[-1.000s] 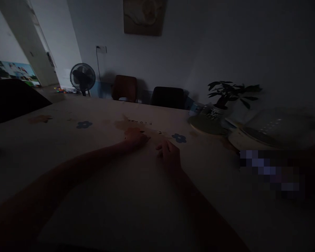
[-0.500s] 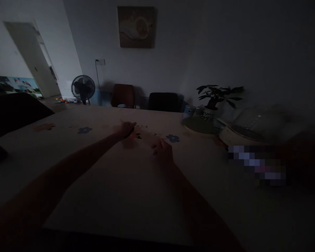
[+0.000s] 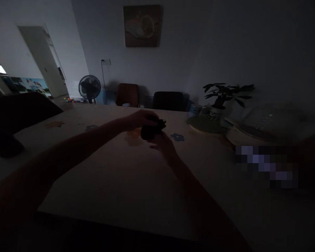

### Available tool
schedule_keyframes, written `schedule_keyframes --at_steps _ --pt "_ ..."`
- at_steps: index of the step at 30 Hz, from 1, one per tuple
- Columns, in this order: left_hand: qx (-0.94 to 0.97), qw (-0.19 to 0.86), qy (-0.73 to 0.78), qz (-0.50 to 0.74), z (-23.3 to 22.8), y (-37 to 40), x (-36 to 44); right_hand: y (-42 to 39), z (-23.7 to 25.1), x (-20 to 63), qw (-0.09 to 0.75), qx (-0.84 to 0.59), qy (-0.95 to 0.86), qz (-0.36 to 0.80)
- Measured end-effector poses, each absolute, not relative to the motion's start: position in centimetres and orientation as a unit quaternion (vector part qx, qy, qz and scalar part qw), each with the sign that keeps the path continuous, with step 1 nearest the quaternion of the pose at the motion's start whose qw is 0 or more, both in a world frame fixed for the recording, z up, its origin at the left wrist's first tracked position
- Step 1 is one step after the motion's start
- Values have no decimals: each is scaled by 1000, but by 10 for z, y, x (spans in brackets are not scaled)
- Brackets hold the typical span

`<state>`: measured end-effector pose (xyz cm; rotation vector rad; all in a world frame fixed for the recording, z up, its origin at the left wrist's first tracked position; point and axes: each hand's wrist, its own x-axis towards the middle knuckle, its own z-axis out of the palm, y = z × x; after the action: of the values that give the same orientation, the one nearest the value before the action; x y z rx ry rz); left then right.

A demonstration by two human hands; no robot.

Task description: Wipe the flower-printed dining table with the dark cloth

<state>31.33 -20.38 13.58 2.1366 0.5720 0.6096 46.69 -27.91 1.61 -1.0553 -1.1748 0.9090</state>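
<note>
A small black object (image 3: pixel 148 132) is held just above the table, too dark for me to tell its kind. My left hand (image 3: pixel 143 118) is closed over its top from the left. From below and the right, my right hand (image 3: pixel 166 144) grips its lower edge, with one finger sticking out underneath. A jagged dark end of the object shows between the two hands. Under them lies the pale tablecloth (image 3: pixel 107 178), printed with an orange patch (image 3: pixel 133 138) and a blue flower (image 3: pixel 177 137).
To the right stand a potted plant (image 3: pixel 218 99), a round green mat (image 3: pixel 206 125) and a pale basin (image 3: pixel 243 134) with a clear cover. A brown chair (image 3: pixel 127 94) and a black chair (image 3: pixel 169 100) line the far side. Behind at left is a fan (image 3: pixel 89 87).
My left hand has come up and to the right, and the black object now shows between both hands. My right hand has moved slightly up to it. The view has shifted a little left.
</note>
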Motion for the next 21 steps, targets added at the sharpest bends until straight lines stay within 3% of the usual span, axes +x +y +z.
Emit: schedule_keyframes --at_steps 4,10,16,21 --pt "857 350 250 284 145 -217 327 -291 32 474 661 -446 -460 391" --pt "792 379 381 290 149 -219 305 -298 51 492 764 -356 -370 389" --pt "760 449 352 311 156 -244 288 -302 61 507 769 -366 -328 409" --pt "790 363 285 404 163 -254 272 -309 69 504 751 -390 -399 353"
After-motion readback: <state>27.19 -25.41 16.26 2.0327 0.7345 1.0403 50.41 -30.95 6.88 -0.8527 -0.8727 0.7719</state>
